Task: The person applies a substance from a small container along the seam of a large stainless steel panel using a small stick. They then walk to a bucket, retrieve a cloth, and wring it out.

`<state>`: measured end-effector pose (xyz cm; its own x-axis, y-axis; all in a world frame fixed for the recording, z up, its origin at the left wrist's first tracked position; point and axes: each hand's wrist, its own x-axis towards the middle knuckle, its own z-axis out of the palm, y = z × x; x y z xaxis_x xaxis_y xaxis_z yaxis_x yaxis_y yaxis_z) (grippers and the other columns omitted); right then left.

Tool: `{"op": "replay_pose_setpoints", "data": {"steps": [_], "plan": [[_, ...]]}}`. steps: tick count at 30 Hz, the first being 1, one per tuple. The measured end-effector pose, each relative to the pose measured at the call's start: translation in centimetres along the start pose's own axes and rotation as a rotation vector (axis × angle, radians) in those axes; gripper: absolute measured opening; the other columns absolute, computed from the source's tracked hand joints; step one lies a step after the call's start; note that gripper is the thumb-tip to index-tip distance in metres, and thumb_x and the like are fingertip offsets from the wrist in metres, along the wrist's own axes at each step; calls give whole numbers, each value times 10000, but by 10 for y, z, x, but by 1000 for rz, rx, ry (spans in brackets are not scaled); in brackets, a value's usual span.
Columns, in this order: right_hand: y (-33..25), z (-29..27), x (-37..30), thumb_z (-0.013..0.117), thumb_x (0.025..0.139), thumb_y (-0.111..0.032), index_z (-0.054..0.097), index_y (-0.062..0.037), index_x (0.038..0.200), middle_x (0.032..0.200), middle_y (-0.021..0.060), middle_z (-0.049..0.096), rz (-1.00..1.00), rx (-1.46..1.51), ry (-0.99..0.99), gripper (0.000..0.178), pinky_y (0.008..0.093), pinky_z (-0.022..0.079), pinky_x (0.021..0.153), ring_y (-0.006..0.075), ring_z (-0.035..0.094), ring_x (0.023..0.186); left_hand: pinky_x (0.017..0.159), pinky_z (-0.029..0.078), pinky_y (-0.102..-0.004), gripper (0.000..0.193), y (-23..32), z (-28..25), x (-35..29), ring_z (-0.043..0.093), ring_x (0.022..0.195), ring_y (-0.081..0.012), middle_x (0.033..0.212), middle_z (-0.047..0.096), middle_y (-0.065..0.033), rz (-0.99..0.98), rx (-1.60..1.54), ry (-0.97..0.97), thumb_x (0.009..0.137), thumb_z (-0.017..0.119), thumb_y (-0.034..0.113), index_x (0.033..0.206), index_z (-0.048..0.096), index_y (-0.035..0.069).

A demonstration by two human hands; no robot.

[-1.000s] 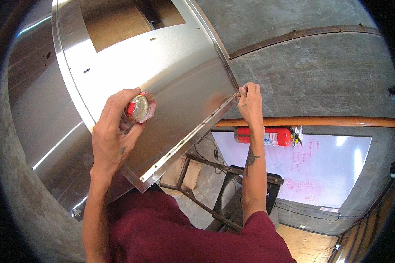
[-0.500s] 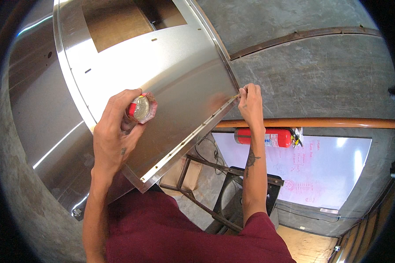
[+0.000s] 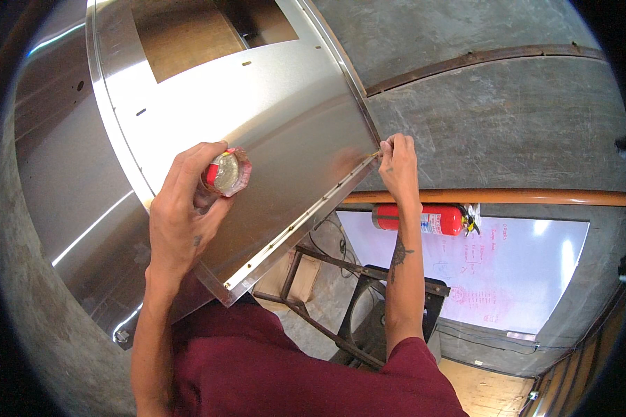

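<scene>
My left hand is wrapped round a small round container with a red band and a crinkled pinkish rim, held above a large shiny sheet-metal panel. Along the panel's near edge runs a narrow pale strip dotted with several small brass-coloured spots. At the far right end of that strip, my right hand is closed in a pinch by the panel's corner. Something thin and yellowish shows at its fingertips, too small to name. What the container holds cannot be made out.
A rectangular cut-out opens in the panel's far part. Below my right forearm are a red fire extinguisher, an orange pipe and a whiteboard. A dark metal frame stands near a cardboard piece.
Both hands keep almost the same place and grip. The view has shifted very slightly.
</scene>
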<state>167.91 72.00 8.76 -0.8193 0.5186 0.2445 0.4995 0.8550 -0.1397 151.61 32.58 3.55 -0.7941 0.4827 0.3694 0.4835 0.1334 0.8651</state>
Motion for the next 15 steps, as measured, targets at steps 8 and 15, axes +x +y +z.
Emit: {"op": "replay_pose_setpoints", "data": {"steps": [8,15], "plan": [[2,1,0,643,1131,-80,618,28,1122,1111,235,611,-37,-19,13,111,518,556,874,435,672,962,776,618,-287,644,-1,-1,0,757,1115,-175,1388,757,-82,-5,-12,-17,894,919,15,1483,682,126],[6,-3,1,617,1147,-100,591,23,1143,1137,255,594,28,61,-6,126,547,546,889,460,657,964,839,644,-321,663,0,-1,0,762,1187,-209,1404,755,-87,6,-5,-6,878,930,13,1482,684,136]]}}
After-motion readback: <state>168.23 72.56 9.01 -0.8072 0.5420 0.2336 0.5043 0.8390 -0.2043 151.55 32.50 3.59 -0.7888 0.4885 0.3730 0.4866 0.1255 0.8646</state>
